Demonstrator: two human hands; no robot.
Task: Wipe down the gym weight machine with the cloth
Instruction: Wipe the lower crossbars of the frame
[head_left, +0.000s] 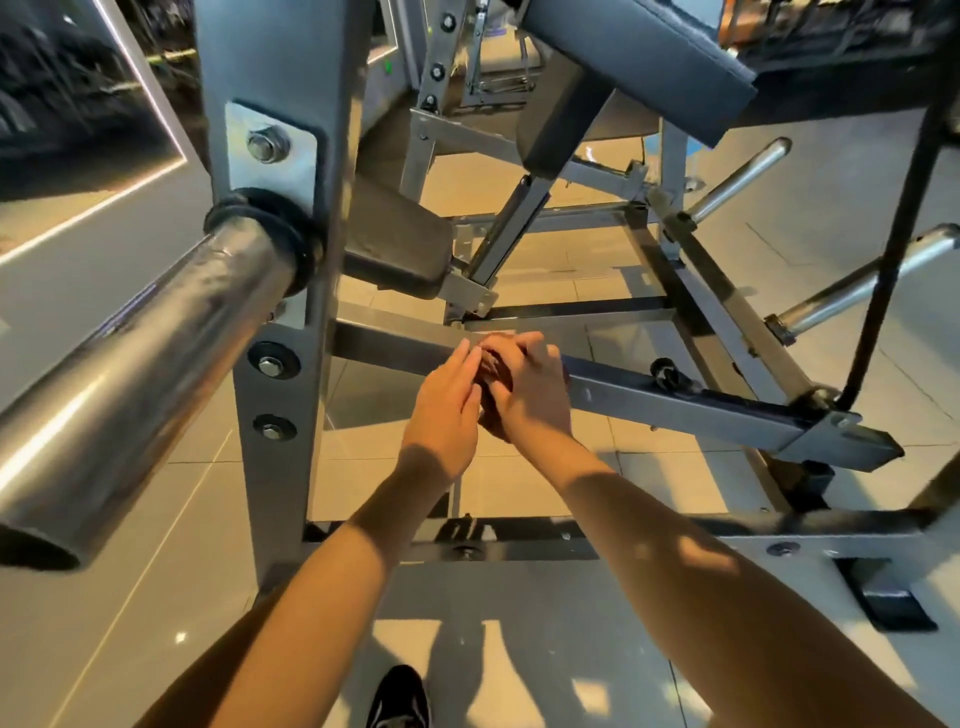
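The grey steel weight machine (270, 83) fills the view, with a square cross bar (649, 395) running from the upright post down to the right. Both hands meet over this bar at the middle. A small brownish cloth (492, 367) shows bunched between them, mostly hidden. My right hand (530, 387) curls round the cloth on the bar. Beside it, my left hand (448, 400) lies with straight fingers against the cloth and the right hand's fingers.
A thick chrome plate sleeve (135, 374) juts toward me at the left. A dark pad (639, 57) hangs above right, and two chrome pegs (737, 179) stick out at the right. The base frame bar (675, 535) crosses the tiled floor. My shoe (399, 699) is at the bottom.
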